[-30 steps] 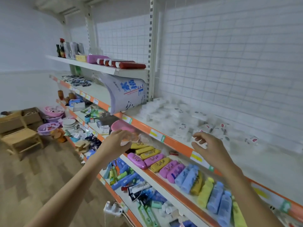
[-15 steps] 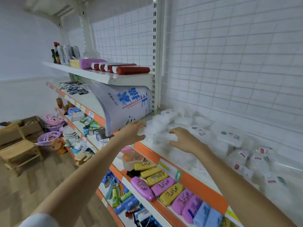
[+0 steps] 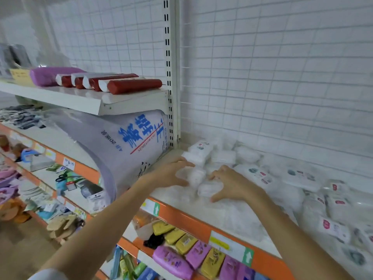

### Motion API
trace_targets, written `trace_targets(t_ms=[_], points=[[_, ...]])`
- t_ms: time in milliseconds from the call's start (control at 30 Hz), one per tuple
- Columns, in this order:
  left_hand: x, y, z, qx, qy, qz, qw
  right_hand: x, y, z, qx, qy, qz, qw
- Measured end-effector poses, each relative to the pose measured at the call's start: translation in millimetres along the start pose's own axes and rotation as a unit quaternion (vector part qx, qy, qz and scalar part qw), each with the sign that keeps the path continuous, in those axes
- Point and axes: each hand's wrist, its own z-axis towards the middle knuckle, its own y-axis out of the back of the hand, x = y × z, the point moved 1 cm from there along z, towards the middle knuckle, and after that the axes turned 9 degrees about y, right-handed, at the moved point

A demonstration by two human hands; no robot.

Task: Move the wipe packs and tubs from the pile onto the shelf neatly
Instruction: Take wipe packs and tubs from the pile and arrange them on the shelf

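Wipe packs at right blurred, cut off by edge.

Perhaps twenty wipe packs, two hands.

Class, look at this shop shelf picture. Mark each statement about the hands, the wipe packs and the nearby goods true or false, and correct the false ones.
1. Both hands are on the white wipe packs. True.
2. The left hand holds a red roll. False: the red rolls lie untouched on the upper shelf.
3. A large white sack with blue writing sits left of the packs. True.
4. The right hand is below the orange shelf edge. False: it is above it, on the packs.
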Motion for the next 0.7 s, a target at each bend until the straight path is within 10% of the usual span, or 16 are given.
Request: trace_targets(t_ms=[300, 500, 700], points=[[17.1, -3.1, 18.1, -0.113, -0.175, -0.106, 0.972, 10.3, -6.5, -11.5, -0.134, -0.108, 0.141, 0.975], [14.0, 17.2, 21.5, -0.174, -0.125, -0.197, 0.957, 26.4, 0.1, -19.0, -0.268, -0.141, 0.223, 0.927], [22.2, 15.4, 19.6, -0.075, -0.033, -0.259, 0.962, 33.2, -2.9, -19.0, -0.266, -0.177, 0.224, 0.921]])
